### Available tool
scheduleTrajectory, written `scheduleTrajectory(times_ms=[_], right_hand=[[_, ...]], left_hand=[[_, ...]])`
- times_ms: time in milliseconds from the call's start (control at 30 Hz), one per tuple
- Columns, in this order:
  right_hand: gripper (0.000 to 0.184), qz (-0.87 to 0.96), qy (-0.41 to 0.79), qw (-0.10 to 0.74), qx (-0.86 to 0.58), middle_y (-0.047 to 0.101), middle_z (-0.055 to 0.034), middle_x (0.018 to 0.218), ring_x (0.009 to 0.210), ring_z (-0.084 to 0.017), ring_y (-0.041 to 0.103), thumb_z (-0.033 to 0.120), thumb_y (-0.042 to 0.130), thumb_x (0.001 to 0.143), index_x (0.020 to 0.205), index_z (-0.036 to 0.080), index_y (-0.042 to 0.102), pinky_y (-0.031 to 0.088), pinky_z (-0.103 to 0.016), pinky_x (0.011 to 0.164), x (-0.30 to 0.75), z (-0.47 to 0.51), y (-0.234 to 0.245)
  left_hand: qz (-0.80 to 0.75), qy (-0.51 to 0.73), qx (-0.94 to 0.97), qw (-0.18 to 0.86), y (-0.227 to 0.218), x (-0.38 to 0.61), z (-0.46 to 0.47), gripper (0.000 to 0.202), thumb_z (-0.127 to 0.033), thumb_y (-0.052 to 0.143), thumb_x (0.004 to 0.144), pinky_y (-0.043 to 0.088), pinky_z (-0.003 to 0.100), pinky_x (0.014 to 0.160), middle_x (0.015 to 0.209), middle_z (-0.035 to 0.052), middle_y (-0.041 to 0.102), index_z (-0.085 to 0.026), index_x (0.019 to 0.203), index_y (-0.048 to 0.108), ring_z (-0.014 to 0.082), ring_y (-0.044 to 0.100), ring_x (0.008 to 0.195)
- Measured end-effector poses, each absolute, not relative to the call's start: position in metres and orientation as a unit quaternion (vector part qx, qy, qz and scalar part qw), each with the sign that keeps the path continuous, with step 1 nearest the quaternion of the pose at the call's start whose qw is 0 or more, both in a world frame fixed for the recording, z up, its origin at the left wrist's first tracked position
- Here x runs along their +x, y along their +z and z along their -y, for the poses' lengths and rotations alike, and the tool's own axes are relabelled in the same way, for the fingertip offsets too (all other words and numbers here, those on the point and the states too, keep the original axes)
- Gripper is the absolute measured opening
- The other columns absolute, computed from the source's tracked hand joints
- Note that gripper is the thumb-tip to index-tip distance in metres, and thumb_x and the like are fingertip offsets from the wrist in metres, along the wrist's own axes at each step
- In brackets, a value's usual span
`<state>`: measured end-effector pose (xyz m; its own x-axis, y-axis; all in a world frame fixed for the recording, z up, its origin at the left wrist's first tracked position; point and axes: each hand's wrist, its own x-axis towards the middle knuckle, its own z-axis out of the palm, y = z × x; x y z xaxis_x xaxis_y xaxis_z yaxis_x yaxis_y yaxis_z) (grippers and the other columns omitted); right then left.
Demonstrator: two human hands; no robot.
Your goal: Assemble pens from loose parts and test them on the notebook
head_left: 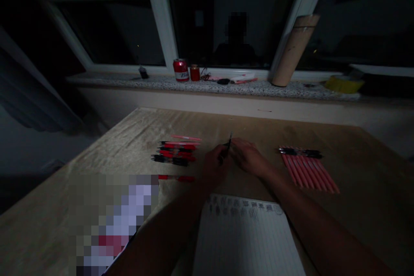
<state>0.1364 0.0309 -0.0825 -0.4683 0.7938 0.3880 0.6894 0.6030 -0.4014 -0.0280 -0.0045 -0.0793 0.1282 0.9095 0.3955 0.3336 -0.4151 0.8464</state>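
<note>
A slim black pen (230, 141) points upward from my left hand (216, 163), whose fingers are closed around its lower part. Close against its right side is my right hand (249, 156), with fingers curled inward; in the dim light I cannot tell what they hold. A lined notebook page (247, 241) lies below both hands, with rows of pen scribbles along its top. Left of my hands lies a pile of red, black and pink pens (176, 152), and a single red pen (177, 178) sits below it. Off to the right, pink pens (308, 172) lie in a neat row with black pens (302, 152) across their top.
Behind the table (113, 146) runs a speckled windowsill (155, 84). On it stand a red can (180, 70), a small red jar (194, 72), a leaning cardboard tube (295, 49) and a yellow tape roll (343, 84). A blurred-out patch (119, 224) covers the lower left.
</note>
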Motion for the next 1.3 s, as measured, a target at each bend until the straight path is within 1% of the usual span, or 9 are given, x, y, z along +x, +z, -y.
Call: scheduleTrajectory(times_ms=[167, 300, 567, 767, 833, 900, 967, 1100, 1300], right_hand=[[0.045, 0.837, 0.09, 0.256, -0.476, 0.059, -0.0133, 0.115, 0.108, -0.025, 0.051, 0.026, 0.05, 0.082, 0.126, 0.017, 0.046, 0.035, -0.042, 0.093, 0.134, -0.028, -0.078], [0.047, 0.836, 0.09, 0.261, -0.474, 0.057, -0.0131, 0.116, 0.108, -0.025, 0.048, 0.026, 0.052, 0.08, 0.126, 0.016, 0.045, 0.034, -0.041, 0.093, 0.135, -0.027, -0.077], [0.027, 0.856, 0.118, 0.223, -0.452, 0.065, -0.0088, 0.095, 0.093, -0.023, 0.054, 0.018, 0.053, 0.079, 0.103, 0.021, 0.063, 0.036, -0.039, 0.084, 0.134, -0.027, -0.076], [0.024, 0.779, 0.207, 0.411, -0.425, 0.061, -0.0097, 0.1, 0.094, -0.02, 0.056, 0.023, 0.046, 0.086, 0.105, 0.019, 0.06, 0.042, -0.036, 0.084, 0.14, -0.032, -0.06], [0.02, 0.73, 0.26, 0.471, -0.423, 0.062, -0.0077, 0.098, 0.095, -0.02, 0.057, 0.029, 0.051, 0.085, 0.101, 0.02, 0.06, 0.042, -0.036, 0.085, 0.142, -0.032, -0.049], [0.02, 0.652, 0.34, 0.543, -0.406, 0.064, -0.0046, 0.089, 0.083, -0.018, 0.06, 0.034, 0.056, 0.082, 0.098, 0.021, 0.056, 0.045, -0.035, 0.08, 0.142, -0.03, -0.037], [0.019, 0.606, 0.4, 0.591, -0.351, 0.065, -0.0032, 0.09, 0.082, -0.016, 0.062, 0.034, 0.058, 0.082, 0.095, 0.023, 0.053, 0.045, -0.036, 0.084, 0.141, -0.026, -0.026], [0.021, 0.569, 0.455, 0.624, -0.282, 0.067, -0.0022, 0.095, 0.085, -0.016, 0.065, 0.035, 0.06, 0.082, 0.098, 0.026, 0.05, 0.044, -0.04, 0.088, 0.137, -0.017, -0.013], [0.032, 0.585, 0.436, 0.608, -0.314, 0.067, -0.0057, 0.103, 0.095, -0.019, 0.063, 0.041, 0.057, 0.082, 0.109, 0.025, 0.05, 0.045, -0.04, 0.091, 0.131, -0.011, -0.009]], left_hand=[[-0.445, 0.479, 0.695, 0.299, -0.076, -0.028, 0.005, 0.01, -0.024, 0.05, 0.079, 0.038, 0.02, 0.057, 0.067, -0.0022, 0.053, -0.016, 0.081, 0.054, 0.0093, 0.05, 0.06], [-0.444, 0.481, 0.696, 0.296, -0.076, -0.028, 0.005, 0.01, -0.024, 0.049, 0.079, 0.037, 0.019, 0.056, 0.066, -0.0024, 0.054, -0.016, 0.08, 0.055, 0.0088, 0.049, 0.059], [-0.447, 0.483, 0.688, 0.306, -0.074, -0.028, 0.007, 0.01, -0.021, 0.05, 0.077, 0.039, 0.019, 0.057, 0.068, -0.0016, 0.056, -0.015, 0.082, 0.056, 0.0092, 0.051, 0.061], [-0.443, 0.472, 0.691, 0.322, -0.078, -0.027, 0.005, 0.01, -0.022, 0.049, 0.078, 0.039, 0.019, 0.056, 0.067, -0.0019, 0.055, -0.015, 0.08, 0.056, 0.0083, 0.05, 0.059], [-0.438, 0.464, 0.695, 0.331, -0.08, -0.027, 0.004, 0.011, -0.022, 0.049, 0.078, 0.039, 0.018, 0.056, 0.068, -0.0017, 0.056, -0.015, 0.081, 0.057, 0.0082, 0.051, 0.06], [-0.433, 0.457, 0.7, 0.337, -0.082, -0.026, 0.003, 0.012, -0.023, 0.05, 0.078, 0.039, 0.018, 0.055, 0.068, -0.0014, 0.057, -0.015, 0.083, 0.057, 0.0083, 0.052, 0.06], [-0.428, 0.451, 0.705, 0.34, -0.083, -0.026, 0.003, 0.014, -0.024, 0.049, 0.078, 0.039, 0.018, 0.054, 0.069, -0.0013, 0.057, -0.015, 0.084, 0.058, 0.0083, 0.052, 0.059], [-0.425, 0.438, 0.715, 0.34, -0.083, -0.027, 0.003, 0.014, -0.023, 0.049, 0.078, 0.038, 0.018, 0.053, 0.068, -0.0015, 0.057, -0.014, 0.084, 0.058, 0.008, 0.051, 0.057], [-0.426, 0.426, 0.723, 0.338, -0.083, -0.027, 0.003, 0.014, -0.023, 0.051, 0.077, 0.038, 0.018, 0.054, 0.068, -0.0017, 0.057, -0.015, 0.085, 0.058, 0.0081, 0.05, 0.056]])
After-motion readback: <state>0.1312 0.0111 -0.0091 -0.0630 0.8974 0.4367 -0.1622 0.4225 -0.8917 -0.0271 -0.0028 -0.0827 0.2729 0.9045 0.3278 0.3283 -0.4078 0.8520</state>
